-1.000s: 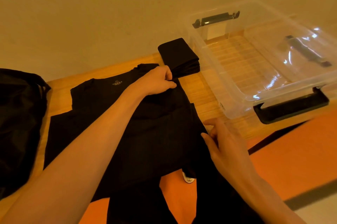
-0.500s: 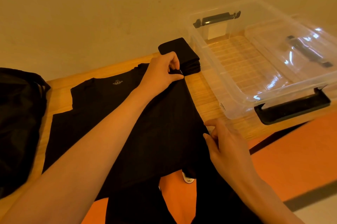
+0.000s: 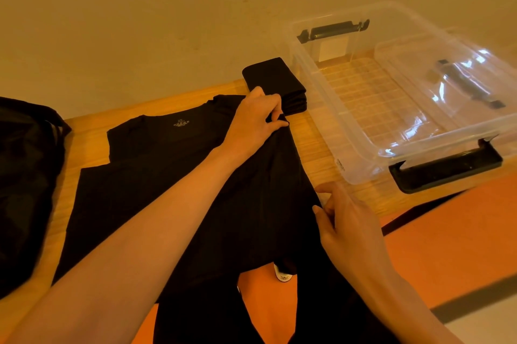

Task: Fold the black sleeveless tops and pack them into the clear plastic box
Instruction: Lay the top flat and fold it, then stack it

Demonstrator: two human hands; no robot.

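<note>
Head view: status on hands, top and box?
Left hand pinches black top at far corner, right hand pinches its near edge. Top on table, fold unfinished. Clear box holds no tops; folded stack beside it.

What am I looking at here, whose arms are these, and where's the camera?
There is no machine here. A person wears a camera on the head, and it looks down at their own bare arms. A black top lies spread on a wooden table. The left hand pinches its far right corner. The right hand pinches the same side edge nearer the body, probably to fold it over. Beyond sits a folded pile of black clothes, beside an open clear box with no tops inside. A dark bundle lies at the far left.
</note>
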